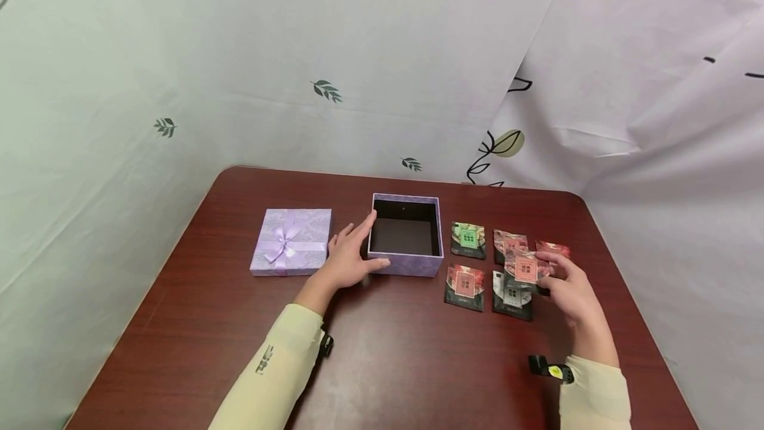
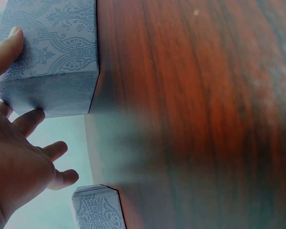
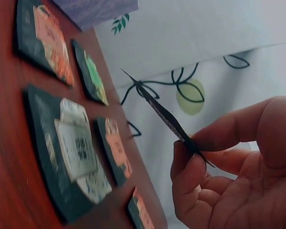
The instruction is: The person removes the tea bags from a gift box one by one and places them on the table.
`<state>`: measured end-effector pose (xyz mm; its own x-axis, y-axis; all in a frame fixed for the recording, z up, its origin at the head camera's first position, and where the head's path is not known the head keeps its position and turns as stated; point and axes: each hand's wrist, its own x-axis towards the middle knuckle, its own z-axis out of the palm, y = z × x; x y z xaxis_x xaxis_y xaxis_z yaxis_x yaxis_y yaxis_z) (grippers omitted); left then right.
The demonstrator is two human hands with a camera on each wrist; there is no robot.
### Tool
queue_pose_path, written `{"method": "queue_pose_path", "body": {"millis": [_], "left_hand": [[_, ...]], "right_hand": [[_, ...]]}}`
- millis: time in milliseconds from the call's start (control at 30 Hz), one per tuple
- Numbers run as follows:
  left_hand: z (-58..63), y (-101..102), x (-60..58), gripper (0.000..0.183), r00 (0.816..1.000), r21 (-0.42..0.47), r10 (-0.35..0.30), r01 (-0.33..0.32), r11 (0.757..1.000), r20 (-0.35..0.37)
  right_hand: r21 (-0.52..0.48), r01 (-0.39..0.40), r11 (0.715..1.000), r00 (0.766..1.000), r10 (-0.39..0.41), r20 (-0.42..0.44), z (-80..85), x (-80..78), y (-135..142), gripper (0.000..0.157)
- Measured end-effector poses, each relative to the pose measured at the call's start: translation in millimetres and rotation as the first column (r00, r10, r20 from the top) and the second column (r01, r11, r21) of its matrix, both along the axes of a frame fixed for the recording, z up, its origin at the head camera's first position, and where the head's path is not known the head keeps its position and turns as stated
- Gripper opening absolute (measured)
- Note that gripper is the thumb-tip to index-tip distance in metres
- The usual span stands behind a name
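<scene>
My right hand (image 1: 568, 285) pinches a dark sachet with a red label (image 1: 525, 269) by its right edge. In the right wrist view the sachet (image 3: 164, 117) is edge-on between thumb and fingertips, above the table. My left hand (image 1: 351, 256) spreads round the left front corner of an open purple box (image 1: 412, 265). In the left wrist view its thumb lies on one patterned wall of the box (image 2: 62, 47) and a finger touches the adjoining wall. Under the held sachet lies a white-labelled sachet (image 1: 512, 296), partly covered from the head view.
Beside the box lie a green-labelled sachet (image 1: 468, 240) and red-labelled sachets (image 1: 465, 287), (image 1: 510, 243); another red sachet (image 1: 554, 249) sits farther right, partly behind the hand. The purple lid with a ribbon bow (image 1: 298, 234) lies left of the box. A cloth backdrop (image 1: 382, 85) hangs behind the table.
</scene>
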<state>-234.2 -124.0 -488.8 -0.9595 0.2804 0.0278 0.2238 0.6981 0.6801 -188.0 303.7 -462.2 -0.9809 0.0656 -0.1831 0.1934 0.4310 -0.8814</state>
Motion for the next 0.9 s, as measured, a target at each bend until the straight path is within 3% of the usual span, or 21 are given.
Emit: {"method": "queue_pose_path", "body": {"millis": [600, 900], "left_hand": [[-2.3, 0.1, -0.2, 0.104, 1.000, -0.010, -0.006, 0.006, 1.000, -0.006], [-2.2, 0.1, 0.0, 0.104, 1.000, -0.013, -0.002, 0.002, 1.000, -0.003]], "right_hand": [[0.139, 0.039, 0.990, 0.996, -0.049, 0.074, -14.4, 22.5, 40.5, 0.052], [0.136, 0.063, 0.989, 0.988, -0.082, 0.134, -29.2, 29.2, 54.3, 0.051]]}}
